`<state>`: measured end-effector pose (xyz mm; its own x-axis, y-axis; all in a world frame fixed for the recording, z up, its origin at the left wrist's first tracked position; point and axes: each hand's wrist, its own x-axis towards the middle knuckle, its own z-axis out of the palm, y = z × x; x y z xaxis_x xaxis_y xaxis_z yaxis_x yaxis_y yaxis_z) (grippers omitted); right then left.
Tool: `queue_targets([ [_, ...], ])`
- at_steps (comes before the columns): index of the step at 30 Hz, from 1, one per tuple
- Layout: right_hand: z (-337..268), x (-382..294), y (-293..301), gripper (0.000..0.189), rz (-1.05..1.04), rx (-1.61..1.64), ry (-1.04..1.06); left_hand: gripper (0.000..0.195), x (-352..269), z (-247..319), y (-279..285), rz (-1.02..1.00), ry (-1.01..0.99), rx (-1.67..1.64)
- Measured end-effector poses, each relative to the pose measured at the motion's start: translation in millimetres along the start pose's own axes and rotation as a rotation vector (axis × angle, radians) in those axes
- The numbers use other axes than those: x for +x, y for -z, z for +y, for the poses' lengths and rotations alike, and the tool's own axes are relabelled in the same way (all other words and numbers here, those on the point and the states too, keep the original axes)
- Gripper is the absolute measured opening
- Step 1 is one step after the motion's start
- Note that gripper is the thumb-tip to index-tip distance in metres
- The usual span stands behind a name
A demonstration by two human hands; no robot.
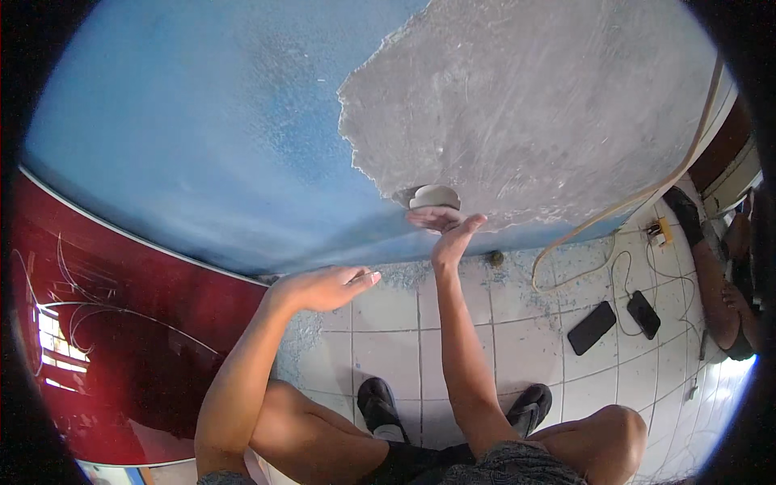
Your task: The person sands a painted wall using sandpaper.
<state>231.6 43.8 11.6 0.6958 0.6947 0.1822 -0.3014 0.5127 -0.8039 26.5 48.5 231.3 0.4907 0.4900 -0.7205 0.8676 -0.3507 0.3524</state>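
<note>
Before me stands a wall of blue paint [200, 121] with a large bare grey patch [515, 109] that has a ragged, flaking edge. Low on this patch, my right hand [445, 227] is raised with its thumb apart from the fingers. Its fingers meet the lower edge of a pale, curved piece [435, 197] against the wall; whether they grip it cannot be told. Lower and to the left, my left hand [330, 288] hovers near the foot of the wall, thumb apart from loosely bent fingers, with nothing plainly held.
A glossy red panel [151, 291] stands at left. Blue flakes lie on the white floor tiles [388, 357]. At right are two dark phones [592, 328] [644, 314], cables, a yellow power adapter [661, 231] and a seated person's legs [715, 291]. A beige hose [612, 209] hangs along the wall.
</note>
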Motion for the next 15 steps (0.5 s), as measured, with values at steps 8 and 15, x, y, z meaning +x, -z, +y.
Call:
queue_targets([
  [8,-4.5,5.6,-6.4,0.112,-0.033,0.006,0.056,0.085,0.3,-2.4,0.4,0.047,-0.041,0.055],
  [15,-13.5,2.0,-8.9,0.113,0.126,-0.155,-0.1,0.084,-5.9,3.9,3.2,0.058,0.0,0.037],
])
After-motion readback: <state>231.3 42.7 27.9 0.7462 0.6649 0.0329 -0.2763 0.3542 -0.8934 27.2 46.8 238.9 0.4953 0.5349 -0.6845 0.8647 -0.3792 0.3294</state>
